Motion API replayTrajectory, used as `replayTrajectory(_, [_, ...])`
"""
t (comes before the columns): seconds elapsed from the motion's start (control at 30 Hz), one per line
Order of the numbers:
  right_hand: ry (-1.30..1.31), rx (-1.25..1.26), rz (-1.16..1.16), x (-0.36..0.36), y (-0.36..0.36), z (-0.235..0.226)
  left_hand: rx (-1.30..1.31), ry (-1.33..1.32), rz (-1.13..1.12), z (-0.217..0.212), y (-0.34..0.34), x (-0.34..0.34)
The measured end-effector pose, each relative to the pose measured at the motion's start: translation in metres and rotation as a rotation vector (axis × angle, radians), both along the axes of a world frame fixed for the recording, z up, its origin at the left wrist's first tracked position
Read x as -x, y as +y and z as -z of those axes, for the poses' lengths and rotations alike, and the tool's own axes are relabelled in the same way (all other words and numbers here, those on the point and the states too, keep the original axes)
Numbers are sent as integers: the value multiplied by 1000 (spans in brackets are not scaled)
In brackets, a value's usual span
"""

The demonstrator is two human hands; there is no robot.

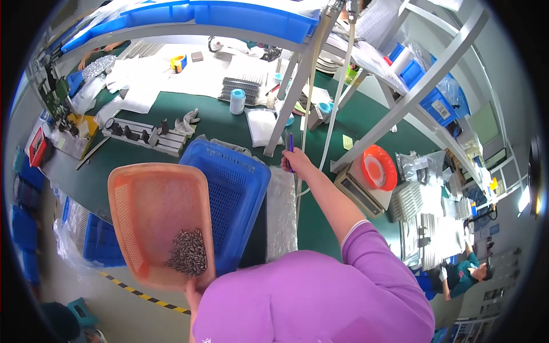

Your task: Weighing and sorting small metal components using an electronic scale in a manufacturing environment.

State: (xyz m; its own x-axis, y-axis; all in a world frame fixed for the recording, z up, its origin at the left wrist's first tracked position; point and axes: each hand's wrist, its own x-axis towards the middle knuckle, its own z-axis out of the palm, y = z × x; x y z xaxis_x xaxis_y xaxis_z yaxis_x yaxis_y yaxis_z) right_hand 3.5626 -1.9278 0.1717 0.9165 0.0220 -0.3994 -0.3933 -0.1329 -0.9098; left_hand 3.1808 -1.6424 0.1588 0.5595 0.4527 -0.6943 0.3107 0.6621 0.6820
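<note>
My left hand (193, 292) grips the near rim of a tilted orange plastic basket (154, 194). Small shiny metal pins (190, 252) lie heaped in its lower right corner, close to that hand. The basket overlaps a blue perforated crate (237, 194) that rests at the table edge. Stretched forward beside the shelf post, my right hand (297, 162) has its fingers closed around a slim purple tool (291, 146); its exact kind is too small to make out. A pale hose (327, 137) hangs just right of that hand.
A grey shelf post (284, 117) rises from the green table. To the right, a red-orange bowl (378, 167) sits on a scale (360, 191). A metal fixture (146, 137) stands left, and a plastic-wrapped block (282, 214) lies before me. Another person (464, 275) is far right.
</note>
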Motion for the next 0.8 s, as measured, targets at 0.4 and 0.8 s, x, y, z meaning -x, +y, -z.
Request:
replayTrajectory(0.4, [-67, -153, 479, -105, 9, -26, -239, 85, 98, 52, 26, 12])
replayTrajectory(0.8, [-371, 507, -106, -216, 4, 32, -709, 87, 377, 31, 131, -45])
